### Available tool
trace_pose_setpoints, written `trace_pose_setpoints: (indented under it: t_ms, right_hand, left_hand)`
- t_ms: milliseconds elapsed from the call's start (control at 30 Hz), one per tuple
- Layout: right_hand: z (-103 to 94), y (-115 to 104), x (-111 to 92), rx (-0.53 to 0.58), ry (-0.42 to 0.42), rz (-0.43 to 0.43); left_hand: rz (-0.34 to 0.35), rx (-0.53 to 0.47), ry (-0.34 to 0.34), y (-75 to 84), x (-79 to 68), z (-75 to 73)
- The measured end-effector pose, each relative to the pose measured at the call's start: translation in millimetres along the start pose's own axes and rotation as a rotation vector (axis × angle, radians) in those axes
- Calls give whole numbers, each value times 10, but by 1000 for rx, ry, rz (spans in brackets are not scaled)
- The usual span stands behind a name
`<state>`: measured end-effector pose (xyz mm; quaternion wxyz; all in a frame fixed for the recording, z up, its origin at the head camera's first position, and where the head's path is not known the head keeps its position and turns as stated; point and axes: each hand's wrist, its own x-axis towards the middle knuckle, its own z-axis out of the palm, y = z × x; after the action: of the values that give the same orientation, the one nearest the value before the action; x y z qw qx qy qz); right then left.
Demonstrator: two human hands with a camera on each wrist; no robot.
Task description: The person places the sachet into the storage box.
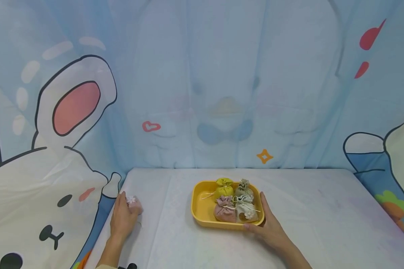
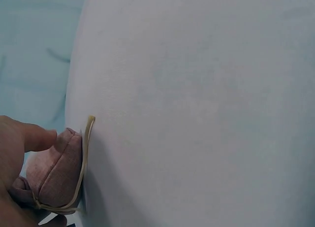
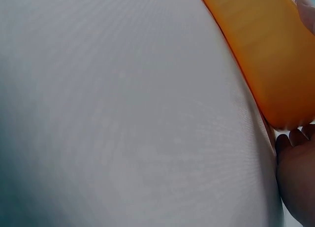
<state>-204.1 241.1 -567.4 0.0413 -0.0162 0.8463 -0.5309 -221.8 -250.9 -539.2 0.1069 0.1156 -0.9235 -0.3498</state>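
Note:
At the table's left side, my left hand (image 1: 124,218) grips a small pink drawstring pouch (image 1: 134,205) with a white flower on it. In the left wrist view the thumb lies against the pouch (image 2: 56,173), and its pale cord hangs beside the cloth. My right hand (image 1: 272,228) holds the right end of a yellow tray (image 1: 202,220), thumb at the front and fingers around the side. Bunched in the tray's right part are several pouches: a yellow one (image 1: 224,188), a grey-green one (image 1: 244,188), a pink one (image 1: 225,210) and a whitish one (image 1: 246,211).
A white cloth covers the table (image 1: 168,239). Behind it hangs a blue curtain (image 1: 222,56) with cartoon prints, which also shows at both sides. A small black object (image 1: 132,266) pokes in at the bottom edge near the left forearm.

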Motion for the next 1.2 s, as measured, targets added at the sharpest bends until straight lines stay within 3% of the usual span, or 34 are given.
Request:
trace_pose_setpoints:
  t_ms: [433,1000,1200]
  right_hand:
    - [4,-2,-10,-1,1,28]
    - [-6,3,-7,35,-3,-17]
    - [-6,-15,-10,30,-6,-14]
  left_hand:
    - [-37,0,-17,-48,-38,59]
    - [36,43,22,-62,-15,-32]
    - [82,50,42,22,48,-85]
